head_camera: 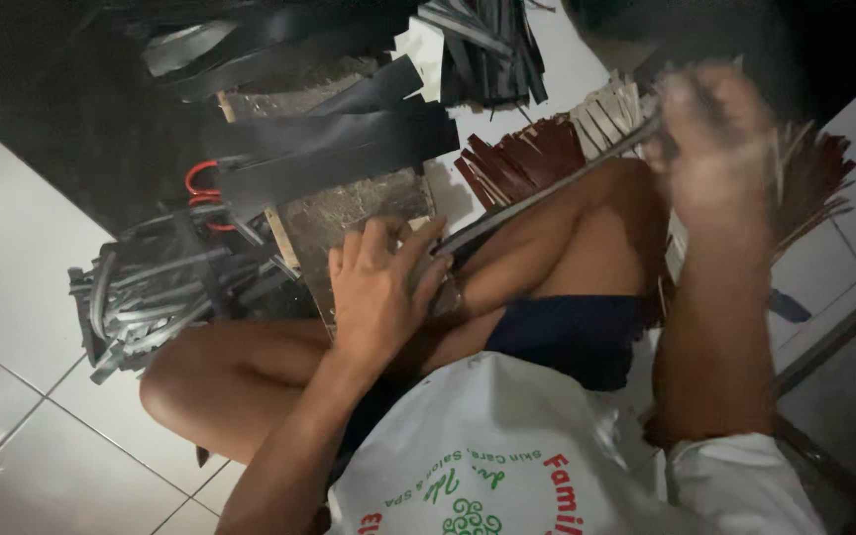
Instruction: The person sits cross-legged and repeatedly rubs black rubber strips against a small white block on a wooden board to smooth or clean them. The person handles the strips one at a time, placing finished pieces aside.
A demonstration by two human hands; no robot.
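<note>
White shirt [537, 466] nearest; bare knees crossed on white floor tiles [12, 297]. Left hand [380, 287] clamped on near end of long grey strip [537, 193] over the lap; right hand [715, 129], blurred, gripping its far end; black strips [329, 149] piled beyond.

Seated on a white tiled floor [22, 258], a person works a long dark strip [537, 198] between both hands.

The left hand [378, 292] presses the strip's near end above the crossed legs; the blurred right hand [710, 129] grips its far end. Black strips [339, 149] lie ahead, a grey bundle [160, 287] to the left, reddish-brown strips [522, 163] behind.
</note>
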